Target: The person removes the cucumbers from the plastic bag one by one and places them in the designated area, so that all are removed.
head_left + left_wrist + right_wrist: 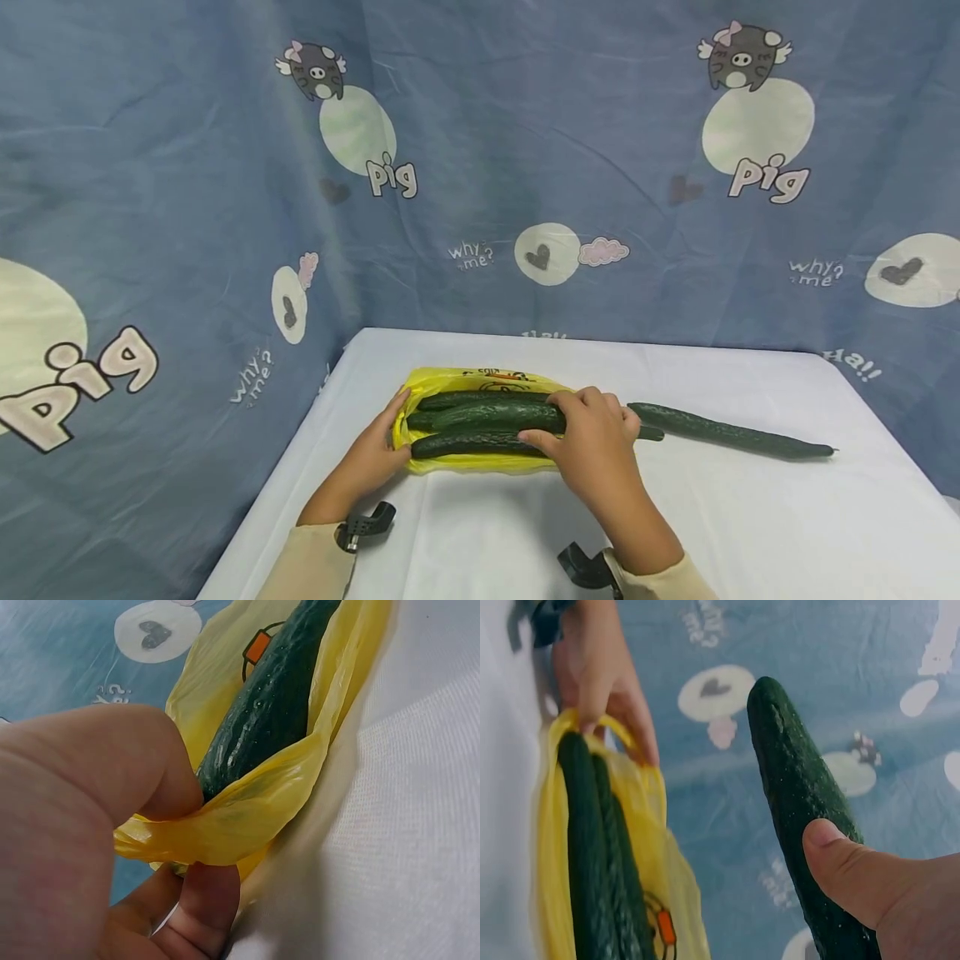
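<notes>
Yellow bag (431, 382) of cucumbers (468, 445) lies on the table (787, 525): left hand (371, 454) pinches its left end; inverted print (497, 372) reads "KIDS"; right hand (596, 442) grips uppermost cucumber (495, 413); another cucumber (731, 432) lies farther right. Backdrop (510, 142) reads "pig", "why me?"

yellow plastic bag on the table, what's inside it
At least three cucumbers lie in the yellow plastic bag; the right hand holds another cucumber above them. Anything beneath those in the bag is covered and cannot be seen.
</notes>
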The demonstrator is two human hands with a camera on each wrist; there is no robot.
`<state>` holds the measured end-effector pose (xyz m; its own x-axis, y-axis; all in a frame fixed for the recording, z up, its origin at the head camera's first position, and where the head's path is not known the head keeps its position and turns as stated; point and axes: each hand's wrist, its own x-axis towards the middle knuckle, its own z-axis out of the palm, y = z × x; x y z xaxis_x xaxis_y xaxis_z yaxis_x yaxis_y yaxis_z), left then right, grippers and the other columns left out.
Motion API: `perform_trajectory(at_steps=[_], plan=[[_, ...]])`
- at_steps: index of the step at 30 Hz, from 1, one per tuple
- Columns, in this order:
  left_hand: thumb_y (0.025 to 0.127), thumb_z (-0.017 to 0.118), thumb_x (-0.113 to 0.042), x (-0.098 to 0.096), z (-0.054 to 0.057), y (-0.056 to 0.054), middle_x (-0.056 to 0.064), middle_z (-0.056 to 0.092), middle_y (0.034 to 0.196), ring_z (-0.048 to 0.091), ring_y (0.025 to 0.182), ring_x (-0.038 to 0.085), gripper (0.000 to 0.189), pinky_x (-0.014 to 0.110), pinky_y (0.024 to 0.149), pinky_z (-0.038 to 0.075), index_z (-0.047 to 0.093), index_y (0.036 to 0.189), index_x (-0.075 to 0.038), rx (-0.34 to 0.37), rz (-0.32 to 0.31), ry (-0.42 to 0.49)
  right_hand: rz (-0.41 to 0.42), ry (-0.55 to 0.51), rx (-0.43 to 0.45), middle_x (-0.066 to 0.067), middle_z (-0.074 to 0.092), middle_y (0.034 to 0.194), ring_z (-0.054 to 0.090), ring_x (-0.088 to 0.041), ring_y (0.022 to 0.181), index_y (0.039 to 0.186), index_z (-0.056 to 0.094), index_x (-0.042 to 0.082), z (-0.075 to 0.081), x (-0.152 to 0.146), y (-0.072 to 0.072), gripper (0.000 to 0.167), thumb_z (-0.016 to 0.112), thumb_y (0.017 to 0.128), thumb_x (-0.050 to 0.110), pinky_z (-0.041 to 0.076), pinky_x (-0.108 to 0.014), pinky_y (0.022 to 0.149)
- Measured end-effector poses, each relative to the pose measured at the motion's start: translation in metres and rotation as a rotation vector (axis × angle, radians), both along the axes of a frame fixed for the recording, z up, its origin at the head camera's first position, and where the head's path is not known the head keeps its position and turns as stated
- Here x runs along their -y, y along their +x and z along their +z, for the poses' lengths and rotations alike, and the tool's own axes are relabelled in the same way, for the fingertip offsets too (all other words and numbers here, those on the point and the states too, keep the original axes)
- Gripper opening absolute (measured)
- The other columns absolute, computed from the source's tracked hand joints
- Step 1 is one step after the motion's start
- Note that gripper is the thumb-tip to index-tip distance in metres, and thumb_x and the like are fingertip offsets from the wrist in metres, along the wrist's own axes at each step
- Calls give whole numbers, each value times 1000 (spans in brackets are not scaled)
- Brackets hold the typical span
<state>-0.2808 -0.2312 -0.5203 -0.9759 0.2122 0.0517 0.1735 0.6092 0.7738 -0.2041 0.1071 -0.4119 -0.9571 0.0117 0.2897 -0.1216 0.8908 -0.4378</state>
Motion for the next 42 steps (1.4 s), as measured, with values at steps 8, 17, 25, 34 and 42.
perform_trajectory(at_steps=[8,17,25,34,42], plan=[[88,63,-2,-1,-1,-1,-2,8,177,12,162,31,101,59,126,23,14,169,-36,11,-17,10,-68,-32,29,-8,65,121,54,-35,114,125,73,22,-12,-26,3,60,85,78,59,29,-65,105],[89,63,-2,3,1,1,-1,8,177,10,162,32,99,60,127,21,14,170,-32,-2,-19,11,-137,-44,33,-16,63,128,52,-43,119,129,71,17,-27,-55,9,66,80,82,62,30,-69,99],[89,62,-4,0,1,1,-2,9,177,14,162,31,99,55,121,33,12,169,-35,18,-5,-10,-187,-45,56,-20,62,131,51,-45,120,134,68,17,-39,-85,7,74,74,83,70,30,-69,96],[88,61,-3,0,3,0,0,10,177,13,162,33,99,59,125,27,13,170,-32,9,2,-15,-255,-51,35,-23,61,129,49,-49,118,131,68,13,-46,-118,-1,68,76,85,63,27,-70,96],[87,61,-3,-1,3,0,1,10,177,13,162,34,99,61,126,22,14,170,-31,13,-2,-6,-289,-49,66,-26,59,132,48,-51,117,131,67,13,-57,-138,-2,69,76,85,63,27,-70,96]])
